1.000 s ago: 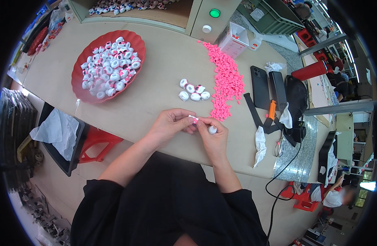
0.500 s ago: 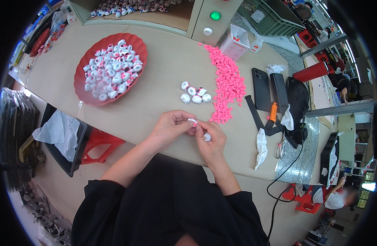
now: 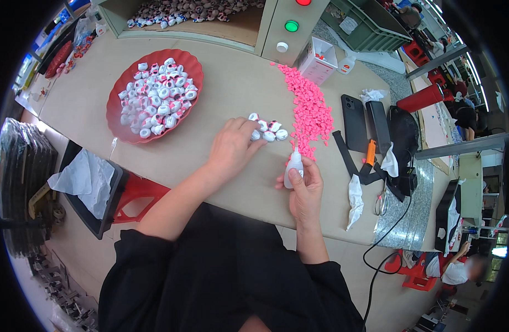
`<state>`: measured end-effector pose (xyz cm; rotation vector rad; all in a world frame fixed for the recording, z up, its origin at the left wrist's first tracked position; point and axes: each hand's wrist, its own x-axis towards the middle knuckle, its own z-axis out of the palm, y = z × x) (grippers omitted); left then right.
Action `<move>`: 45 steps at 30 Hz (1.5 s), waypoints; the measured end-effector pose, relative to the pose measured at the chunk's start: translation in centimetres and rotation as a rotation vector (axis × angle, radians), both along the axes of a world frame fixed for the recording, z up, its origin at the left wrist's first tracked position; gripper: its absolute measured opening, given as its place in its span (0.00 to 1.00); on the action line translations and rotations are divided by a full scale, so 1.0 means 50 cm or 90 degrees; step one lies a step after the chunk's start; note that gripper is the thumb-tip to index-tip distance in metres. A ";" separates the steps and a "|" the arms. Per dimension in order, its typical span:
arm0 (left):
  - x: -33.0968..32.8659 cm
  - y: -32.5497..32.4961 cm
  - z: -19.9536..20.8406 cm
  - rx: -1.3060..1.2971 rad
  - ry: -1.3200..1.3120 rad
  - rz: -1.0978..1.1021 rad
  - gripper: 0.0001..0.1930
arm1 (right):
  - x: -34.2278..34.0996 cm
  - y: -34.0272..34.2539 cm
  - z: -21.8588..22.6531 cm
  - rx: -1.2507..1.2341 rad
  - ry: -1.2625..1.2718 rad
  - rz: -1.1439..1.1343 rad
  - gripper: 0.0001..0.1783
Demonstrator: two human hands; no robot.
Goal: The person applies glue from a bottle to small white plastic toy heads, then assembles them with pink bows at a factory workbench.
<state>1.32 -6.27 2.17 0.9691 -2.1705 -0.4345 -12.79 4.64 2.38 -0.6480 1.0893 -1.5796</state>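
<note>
My left hand (image 3: 234, 145) reaches to the near left edge of a small cluster of white pieces with pink and dark markings (image 3: 269, 135). Its thumb and fingers close around the leftmost white piece (image 3: 255, 135), which still sits on the table. My right hand (image 3: 305, 188) grips a small white squeeze bottle (image 3: 293, 169), its narrow nozzle pointing up and away from me. Just beyond the nozzle lies a long strip of small pink pieces (image 3: 309, 110). At the left, a red scalloped bowl (image 3: 115, 94) holds many more white-and-pink pieces.
A phone (image 3: 354, 122), dark case (image 3: 378, 124), orange-handled tool (image 3: 370, 152), scissors (image 3: 381, 203) and crumpled tissue (image 3: 354, 202) lie at right. A white box (image 3: 316, 61) stands by the machine with a green button (image 3: 291, 26). A black cable (image 3: 390, 229) hangs over the edge.
My hands have parted from working together over a small piece. The left moved forward to the cluster; the right moved out and raised the bottle with its nozzle up.
</note>
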 end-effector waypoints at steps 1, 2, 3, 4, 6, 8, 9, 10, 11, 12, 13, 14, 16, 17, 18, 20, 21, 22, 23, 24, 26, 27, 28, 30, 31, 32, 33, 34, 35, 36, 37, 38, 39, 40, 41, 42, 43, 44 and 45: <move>-0.012 -0.003 -0.009 0.083 -0.040 0.023 0.13 | -0.007 0.002 -0.001 0.001 0.003 0.000 0.15; -0.019 -0.005 -0.013 0.166 -0.081 0.046 0.14 | -0.016 0.004 -0.003 0.006 -0.030 -0.009 0.15; -0.018 -0.005 -0.012 0.166 -0.079 0.045 0.14 | -0.021 0.006 -0.004 0.011 -0.063 -0.017 0.15; -0.010 -0.006 -0.010 0.223 -0.021 0.035 0.12 | -0.023 0.008 0.005 0.011 -0.061 -0.017 0.15; 0.010 -0.005 -0.003 0.280 0.034 0.022 0.10 | -0.021 0.012 0.029 -0.001 0.009 -0.107 0.13; 0.029 0.011 0.006 0.753 0.380 -0.073 0.09 | -0.038 0.013 0.007 -0.054 0.032 -0.139 0.14; 0.031 0.024 0.003 0.753 0.379 -0.072 0.09 | -0.046 0.014 0.002 -0.108 0.055 -0.170 0.14; 0.031 0.039 -0.004 0.792 0.488 -0.122 0.11 | -0.054 0.015 0.005 -0.138 0.024 -0.152 0.15; 0.030 0.052 -0.013 0.827 0.598 -0.173 0.13 | -0.055 0.012 0.005 -0.137 0.024 -0.152 0.15; 0.027 0.062 -0.019 0.827 0.599 -0.173 0.13 | -0.055 0.010 0.005 -0.159 -0.059 -0.152 0.15; 0.021 0.070 -0.024 0.800 0.590 -0.188 0.14 | -0.055 0.009 0.006 -0.180 -0.143 -0.152 0.15; 0.015 0.076 -0.026 0.771 0.581 -0.203 0.16 | -0.052 0.006 0.010 -0.181 -0.142 -0.149 0.15; 0.010 0.085 -0.022 0.749 0.570 -0.179 0.14 | -0.036 0.002 0.019 -0.169 -0.095 -0.112 0.15; 0.008 0.088 -0.020 0.730 0.555 -0.157 0.13 | -0.029 0.002 0.014 -0.169 -0.092 -0.110 0.15; 0.008 0.091 -0.025 0.729 0.559 -0.158 0.13 | -0.023 0.002 0.003 -0.180 0.024 -0.133 0.14; 0.009 0.095 -0.043 0.696 0.520 -0.168 0.13 | -0.022 0.001 -0.022 -0.208 0.176 -0.158 0.12; 0.009 0.096 -0.046 0.695 0.522 -0.167 0.13 | -0.021 0.004 -0.024 -0.208 0.177 -0.155 0.12; 0.007 0.097 -0.048 0.688 0.523 -0.161 0.13 | -0.017 0.007 -0.022 -0.203 0.192 -0.134 0.11; 0.005 0.098 -0.048 0.681 0.525 -0.156 0.14 | -0.013 0.009 -0.020 -0.198 0.208 -0.113 0.11; 0.003 0.099 -0.049 0.681 0.527 -0.155 0.14 | -0.007 0.010 -0.019 -0.198 0.209 -0.112 0.11; 0.000 0.100 -0.050 0.660 0.535 -0.128 0.13 | 0.002 0.012 -0.019 -0.231 0.229 -0.112 0.12; -0.001 0.100 -0.050 0.660 0.536 -0.127 0.13 | 0.000 0.014 -0.023 -0.231 0.229 -0.110 0.12; -0.001 0.100 -0.050 0.661 0.522 -0.131 0.13 | -0.003 0.016 -0.030 -0.234 0.264 -0.107 0.12; 0.001 0.101 -0.052 0.663 0.507 -0.133 0.12 | -0.003 0.016 -0.033 -0.236 0.298 -0.103 0.13; 0.001 0.101 -0.055 0.659 0.502 -0.132 0.12 | 0.000 0.015 -0.030 -0.238 0.306 -0.105 0.13; 0.000 0.100 -0.056 0.654 0.497 -0.132 0.12 | 0.001 0.014 -0.028 -0.239 0.314 -0.109 0.13; 0.000 0.100 -0.055 0.655 0.497 -0.131 0.12 | 0.000 0.013 -0.029 -0.238 0.314 -0.108 0.13; 0.000 0.100 -0.052 0.648 0.496 -0.133 0.12 | -0.001 0.013 -0.032 -0.236 0.328 -0.110 0.13; 0.001 0.101 -0.050 0.642 0.495 -0.135 0.12 | -0.002 0.013 -0.033 -0.234 0.342 -0.112 0.13; 0.001 0.101 -0.051 0.643 0.495 -0.136 0.12 | -0.004 0.013 -0.034 -0.233 0.342 -0.112 0.13; 0.001 0.101 -0.051 0.638 0.492 -0.136 0.12 | -0.007 0.014 -0.035 -0.232 0.362 -0.106 0.13; 0.001 0.101 -0.053 0.634 0.489 -0.136 0.12 | -0.009 0.013 -0.036 -0.230 0.381 -0.100 0.13; 0.000 0.101 -0.053 0.634 0.490 -0.136 0.12 | -0.009 0.013 -0.037 -0.230 0.381 -0.100 0.13; 0.000 0.102 -0.053 0.635 0.497 -0.137 0.12 | -0.008 0.012 -0.037 -0.228 0.381 -0.102 0.13; 0.000 0.102 -0.054 0.636 0.505 -0.137 0.12 | -0.008 0.012 -0.037 -0.226 0.382 -0.103 0.13; 0.000 0.102 -0.055 0.636 0.506 -0.136 0.12 | -0.008 0.012 -0.037 -0.226 0.382 -0.102 0.13; 0.000 0.101 -0.056 0.636 0.498 -0.136 0.12 | -0.009 0.012 -0.036 -0.221 0.386 -0.101 0.13; 0.000 0.101 -0.057 0.635 0.490 -0.135 0.12 | -0.008 0.013 -0.035 -0.215 0.390 -0.100 0.13; 0.001 0.101 -0.055 0.636 0.491 -0.135 0.12 | -0.007 0.013 -0.035 -0.214 0.390 -0.100 0.13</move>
